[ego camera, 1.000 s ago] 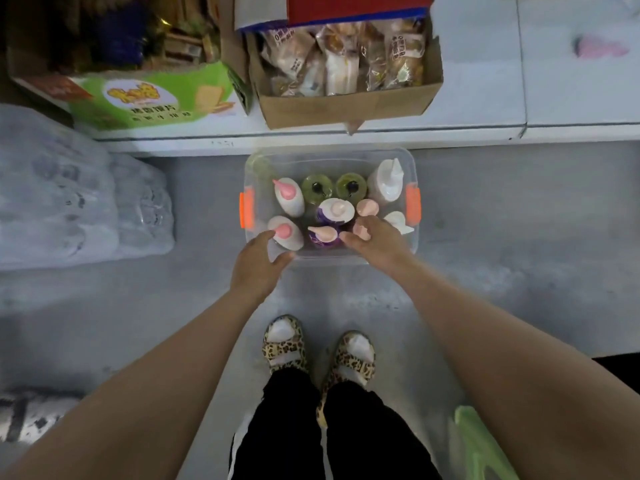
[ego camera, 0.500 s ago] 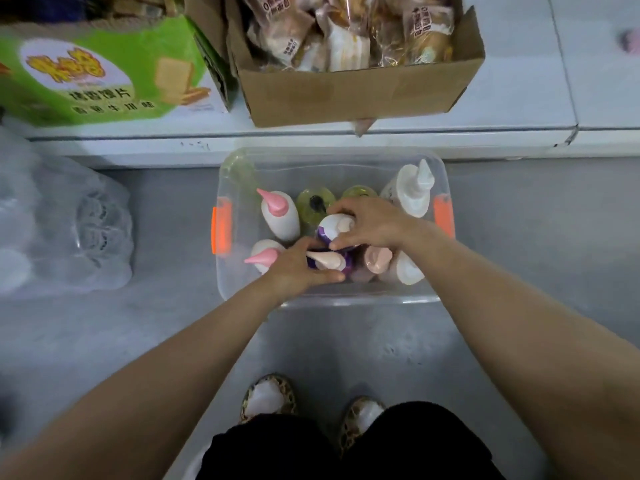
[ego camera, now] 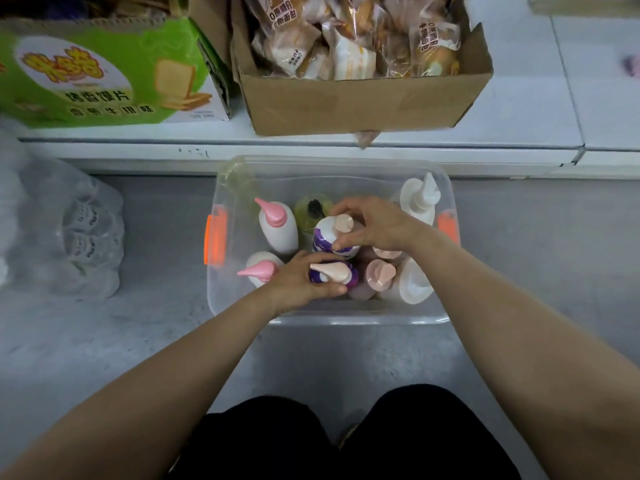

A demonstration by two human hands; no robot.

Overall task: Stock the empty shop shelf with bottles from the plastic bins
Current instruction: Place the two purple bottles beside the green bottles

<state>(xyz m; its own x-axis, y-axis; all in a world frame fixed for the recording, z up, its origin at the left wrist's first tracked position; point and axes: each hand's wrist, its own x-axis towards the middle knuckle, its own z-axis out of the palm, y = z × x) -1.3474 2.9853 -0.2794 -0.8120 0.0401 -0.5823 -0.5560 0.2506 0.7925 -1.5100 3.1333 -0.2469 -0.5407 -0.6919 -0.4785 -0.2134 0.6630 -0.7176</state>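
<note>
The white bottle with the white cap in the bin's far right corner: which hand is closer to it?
Right. The right hand grips a purple-labelled bottle just beside the white-capped bottle; the left hand holds a second purple bottle farther off at the front.

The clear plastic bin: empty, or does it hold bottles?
Not empty: pump bottles crowd the bin; the left hand and right hand each grip one.

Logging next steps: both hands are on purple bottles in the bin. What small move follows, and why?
Probably lift both straight up: the left hand grips the near purple bottle, the right hand the far purple bottle, both standing in the bin.
</note>
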